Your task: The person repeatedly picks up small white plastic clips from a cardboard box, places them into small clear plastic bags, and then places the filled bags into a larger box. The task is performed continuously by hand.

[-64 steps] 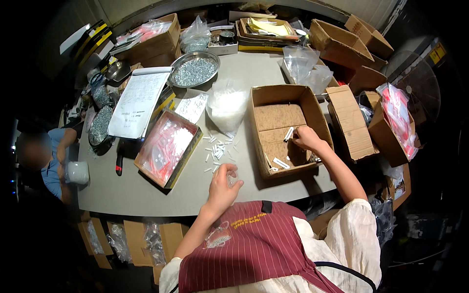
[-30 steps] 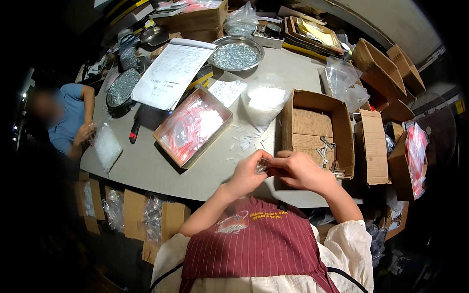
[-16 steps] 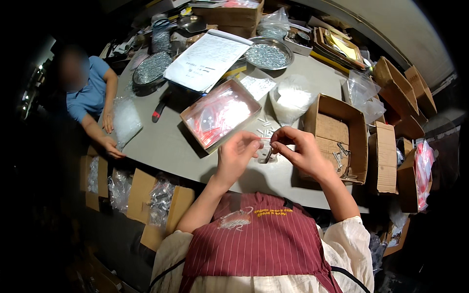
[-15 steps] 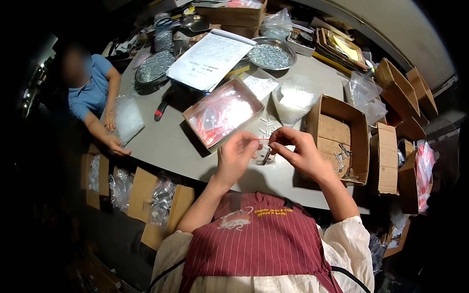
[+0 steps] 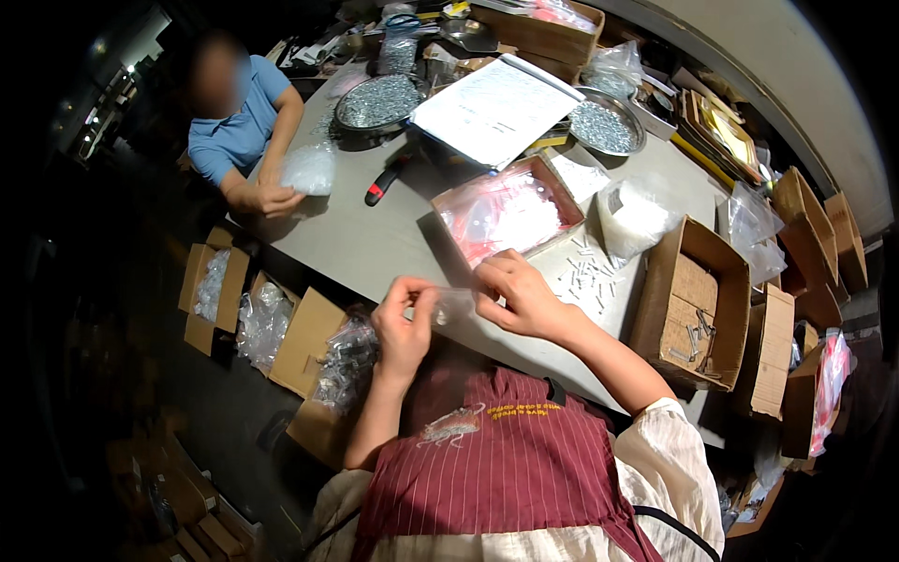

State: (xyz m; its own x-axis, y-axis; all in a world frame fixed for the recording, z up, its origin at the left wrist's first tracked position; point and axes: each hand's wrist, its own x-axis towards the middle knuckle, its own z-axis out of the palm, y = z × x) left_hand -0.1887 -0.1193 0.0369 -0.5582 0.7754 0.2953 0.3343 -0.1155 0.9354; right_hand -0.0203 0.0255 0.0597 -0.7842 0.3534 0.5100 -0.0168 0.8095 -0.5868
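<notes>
A small clear plastic bag (image 5: 455, 307) is stretched between my two hands, just over the table's near edge. My left hand (image 5: 405, 323) pinches its left side. My right hand (image 5: 510, 295) has its fingers closed at the other side, beside the near corner of an open cardboard box (image 5: 554, 178). That box holds a pile of clear bags with red edges (image 5: 478, 225). What lies inside the small bag is too blurred to name. Several small pale plugs (image 5: 590, 276) lie scattered on the table to the right of my right hand.
A carton with a few metal bolts (image 5: 693, 342) stands at the right, near a bag of white pieces (image 5: 637, 220). Behind are pans of metal parts (image 5: 377, 101), a notepad (image 5: 496, 108) and a red-black tool (image 5: 384, 183). At far left a co-worker holds a clear bag (image 5: 309, 171).
My hands have moved left and toward me, and the small bag now hangs stretched between them. The view has swung left. The co-worker now has both hands at the large clear bag.
</notes>
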